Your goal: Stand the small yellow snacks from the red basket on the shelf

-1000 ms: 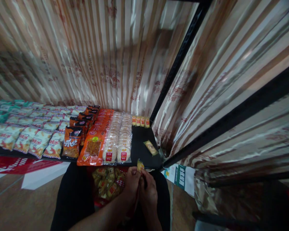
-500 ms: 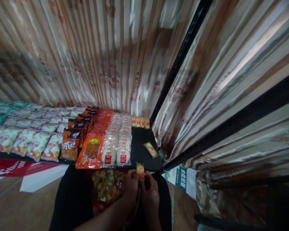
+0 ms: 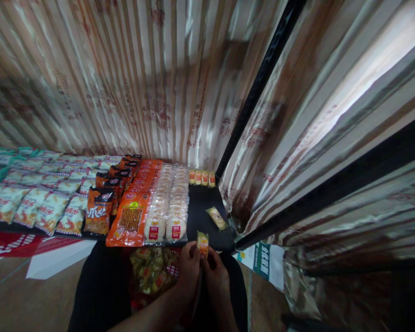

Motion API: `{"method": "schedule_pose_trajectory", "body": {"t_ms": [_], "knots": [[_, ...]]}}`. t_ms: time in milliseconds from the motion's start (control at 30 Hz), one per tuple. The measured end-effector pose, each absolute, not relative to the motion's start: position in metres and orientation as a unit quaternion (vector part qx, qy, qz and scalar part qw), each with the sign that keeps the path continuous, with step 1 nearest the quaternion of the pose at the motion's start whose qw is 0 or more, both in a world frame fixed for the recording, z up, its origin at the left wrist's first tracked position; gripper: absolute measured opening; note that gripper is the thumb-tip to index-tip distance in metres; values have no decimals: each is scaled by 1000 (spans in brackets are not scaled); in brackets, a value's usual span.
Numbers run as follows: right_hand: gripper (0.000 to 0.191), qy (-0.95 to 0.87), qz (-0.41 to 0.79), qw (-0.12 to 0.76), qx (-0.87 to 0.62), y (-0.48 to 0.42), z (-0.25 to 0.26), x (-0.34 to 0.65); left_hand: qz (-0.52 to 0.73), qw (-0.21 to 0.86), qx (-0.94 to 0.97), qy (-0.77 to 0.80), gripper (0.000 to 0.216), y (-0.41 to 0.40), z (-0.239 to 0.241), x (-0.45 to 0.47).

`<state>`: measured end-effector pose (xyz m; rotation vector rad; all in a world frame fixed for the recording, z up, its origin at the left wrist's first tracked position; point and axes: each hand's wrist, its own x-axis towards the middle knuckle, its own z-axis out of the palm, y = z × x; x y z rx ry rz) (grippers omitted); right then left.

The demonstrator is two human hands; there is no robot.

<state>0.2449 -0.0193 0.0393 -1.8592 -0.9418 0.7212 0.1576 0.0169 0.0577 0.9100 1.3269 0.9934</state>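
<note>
A small yellow snack packet [image 3: 203,241] with a red and orange label stands upright between my hands, just in front of the shelf edge. My left hand [image 3: 188,265] grips it from the left, and the fingers of my right hand [image 3: 216,274] close on its lower right side. Left of my wrist, a red bag [image 3: 134,302] between my legs holds many similar yellow packets [image 3: 150,272]. On the black shelf [image 3: 198,207], several matching packets [image 3: 202,178] stand in a row at the back. One loose packet [image 3: 216,218] lies tilted near the right edge.
Rice cracker packs [image 3: 166,226], orange stick-snack bags [image 3: 129,219], black-and-orange bags [image 3: 98,210] and white snack bags [image 3: 48,210] fill the shelf leftward. Black posts [image 3: 263,78] and a shiny printed sheet [image 3: 141,83] enclose the back and right. Printed cardboard [image 3: 263,263] lies at right.
The view has shifted slightly. Both hands still hold the packet in nearly the same place, with no clear movement of the shelf goods.
</note>
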Motion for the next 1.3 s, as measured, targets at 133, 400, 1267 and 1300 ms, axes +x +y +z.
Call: {"method": "schedule_pose_trajectory", "body": {"t_ms": [133, 400, 1267, 1300], "knots": [[48, -396, 262, 432, -767, -12, 45, 245, 384, 531, 450, 607, 34, 24, 69, 158], [47, -410, 236, 443, -761, 1, 59, 249, 335, 550, 479, 596, 30, 36, 95, 161], [48, -493, 173, 409, -749, 55, 43, 269, 343, 546, 488, 588, 28, 75, 96, 179], [48, -493, 164, 413, -748, 58, 45, 267, 347, 546, 487, 587, 28, 77, 95, 180]]}}
